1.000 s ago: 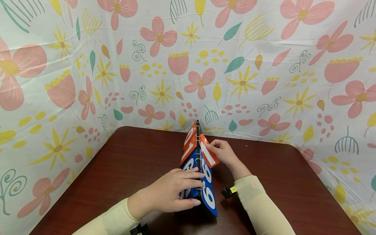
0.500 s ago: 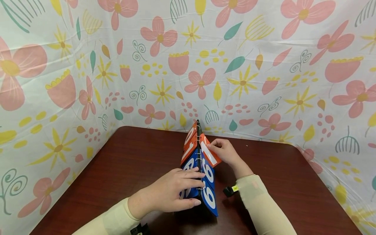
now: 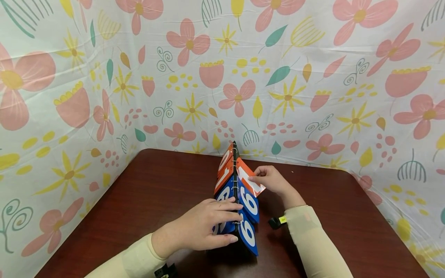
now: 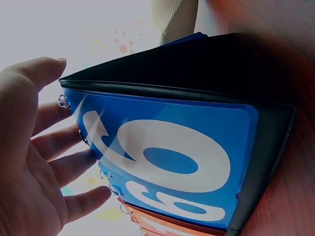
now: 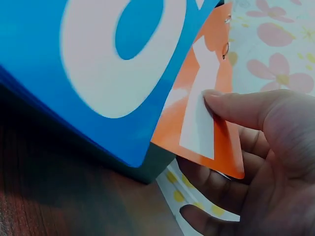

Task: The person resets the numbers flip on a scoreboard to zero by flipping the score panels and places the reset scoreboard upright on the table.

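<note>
A flip scoreboard (image 3: 235, 185) stands like a tent on the table, its ringed ridge running away from me. Blue cards (image 4: 177, 147) with white digits hang at its near part, orange ones farther back. My left hand (image 3: 198, 224) rests over the near end of the ridge, fingers spread and fairly straight across the rings. On the right face, my right hand (image 3: 274, 183) pinches an orange card (image 5: 197, 113) with a white 1 between thumb and fingers, and the card is lifted away from the board. A blue card (image 3: 249, 202) beside it also stands out from the board.
The dark red-brown table (image 3: 167, 177) stretches around the scoreboard. A flower-printed cloth (image 3: 222, 77) rises behind and along both sides. Small black devices, one (image 3: 277, 222) with a yellow label, sit by the wrists.
My right hand has shifted a little to the right, drawing the orange card farther out. The blue card next to it has swung outward too. My left hand keeps its place.
</note>
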Tool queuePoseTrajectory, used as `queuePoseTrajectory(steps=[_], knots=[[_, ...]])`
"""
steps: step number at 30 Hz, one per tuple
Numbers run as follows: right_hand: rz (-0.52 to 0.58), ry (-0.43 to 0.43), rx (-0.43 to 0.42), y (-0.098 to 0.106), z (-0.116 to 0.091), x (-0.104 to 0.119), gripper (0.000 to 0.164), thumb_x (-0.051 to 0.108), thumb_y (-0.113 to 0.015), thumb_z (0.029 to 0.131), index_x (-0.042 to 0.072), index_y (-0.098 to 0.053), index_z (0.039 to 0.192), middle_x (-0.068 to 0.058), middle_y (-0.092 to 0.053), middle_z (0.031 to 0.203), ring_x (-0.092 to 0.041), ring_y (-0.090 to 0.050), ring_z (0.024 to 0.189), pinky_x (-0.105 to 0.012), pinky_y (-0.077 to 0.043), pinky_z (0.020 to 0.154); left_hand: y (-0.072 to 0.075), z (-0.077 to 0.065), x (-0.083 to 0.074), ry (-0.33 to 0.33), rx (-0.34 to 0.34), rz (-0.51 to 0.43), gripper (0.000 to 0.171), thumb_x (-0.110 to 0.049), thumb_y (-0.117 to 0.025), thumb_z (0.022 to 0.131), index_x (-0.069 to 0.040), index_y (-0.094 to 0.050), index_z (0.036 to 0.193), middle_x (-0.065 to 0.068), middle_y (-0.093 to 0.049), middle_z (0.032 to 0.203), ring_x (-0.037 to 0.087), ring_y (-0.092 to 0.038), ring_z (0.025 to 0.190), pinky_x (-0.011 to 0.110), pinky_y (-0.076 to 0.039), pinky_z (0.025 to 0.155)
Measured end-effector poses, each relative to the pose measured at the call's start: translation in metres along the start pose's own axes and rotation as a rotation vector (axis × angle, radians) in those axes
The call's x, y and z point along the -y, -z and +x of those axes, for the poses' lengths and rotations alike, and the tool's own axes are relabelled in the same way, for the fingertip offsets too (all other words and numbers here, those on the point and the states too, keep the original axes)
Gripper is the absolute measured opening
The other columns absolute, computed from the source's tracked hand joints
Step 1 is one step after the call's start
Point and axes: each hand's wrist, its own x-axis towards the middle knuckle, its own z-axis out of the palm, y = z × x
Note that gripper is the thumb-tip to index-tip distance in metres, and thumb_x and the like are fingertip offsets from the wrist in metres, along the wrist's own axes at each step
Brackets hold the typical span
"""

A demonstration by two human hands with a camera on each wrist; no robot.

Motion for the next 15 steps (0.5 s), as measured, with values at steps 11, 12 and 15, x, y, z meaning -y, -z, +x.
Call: queuePoseTrajectory(steps=[11, 12, 15], knots=[[-0.018, 0.033, 0.022, 0.0003, 0.0008, 0.0004, 0.027, 0.027, -0.074, 0.095, 0.005, -0.072, 0.079, -0.005, -0.066, 0.069, -0.018, -0.060, 0.060, -0.027, -0.049, 0.052, -0.0006, 0.0001, 0.0016, -0.024, -0.019, 0.028, 0.045, -0.052, -0.059, 0.101, -0.024, -0.067, 0.136, -0.004, -0.057, 0.152, 0.016, -0.041, 0.152, 0.047, -0.046, 0.115], [-0.016, 0.034, 0.023, 0.0004, 0.0008, 0.0006, 0.026, 0.027, -0.074, 0.095, 0.005, -0.073, 0.080, -0.006, -0.069, 0.071, -0.019, -0.061, 0.061, -0.027, -0.050, 0.053, -0.0005, 0.0001, 0.0016, -0.024, -0.018, 0.027, 0.045, -0.052, -0.059, 0.101, -0.024, -0.067, 0.136, -0.003, -0.057, 0.152, 0.016, -0.041, 0.152, 0.047, -0.046, 0.115], [-0.006, 0.040, 0.042, 0.0010, 0.0006, 0.0012, 0.026, 0.026, -0.073, 0.096, 0.004, -0.074, 0.083, -0.009, -0.072, 0.077, -0.021, -0.063, 0.063, -0.028, -0.053, 0.055, -0.0002, 0.0000, 0.0016, -0.022, -0.017, 0.027, 0.045, -0.052, -0.059, 0.101, -0.024, -0.067, 0.136, -0.003, -0.058, 0.152, 0.016, -0.041, 0.152, 0.047, -0.046, 0.115]])
